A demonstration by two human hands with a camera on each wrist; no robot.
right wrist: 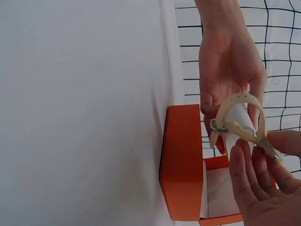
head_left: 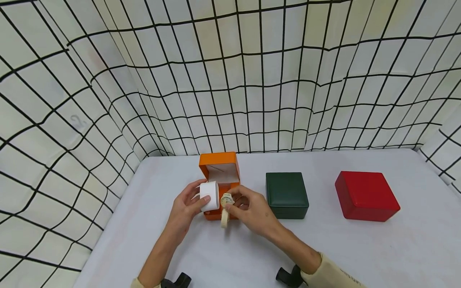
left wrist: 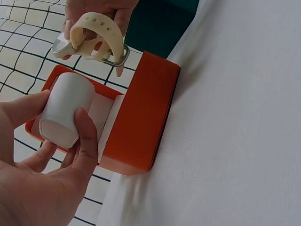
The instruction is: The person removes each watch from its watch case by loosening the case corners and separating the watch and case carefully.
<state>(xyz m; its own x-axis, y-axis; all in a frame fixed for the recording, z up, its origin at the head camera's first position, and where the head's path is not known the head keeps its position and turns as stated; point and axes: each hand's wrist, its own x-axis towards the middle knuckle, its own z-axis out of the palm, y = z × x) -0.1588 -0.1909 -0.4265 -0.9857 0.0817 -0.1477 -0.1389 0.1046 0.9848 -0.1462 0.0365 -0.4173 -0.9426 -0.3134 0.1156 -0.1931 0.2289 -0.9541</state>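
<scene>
My left hand [head_left: 186,204] grips a white watch cushion [left wrist: 68,108] between thumb and fingers, above the front of an orange watch box [head_left: 219,162]. The box stands with its lid raised, showing a pale lining. My right hand [head_left: 253,210] pinches a cream wristwatch [head_left: 226,199] by its case, just right of the cushion. The watch's strap is buckled into a loop that hangs down, its metal buckle [left wrist: 118,57] facing the left wrist view. In the right wrist view the strap loop [right wrist: 242,97] overlaps the cushion. Both hands partly hide the box's base.
A closed dark green box [head_left: 287,195] stands just right of the orange box. Farther right is a closed red box [head_left: 367,196]. All sit on a white-covered table [head_left: 324,256], with a white wall behind black grid netting [head_left: 263,80] at the back and left.
</scene>
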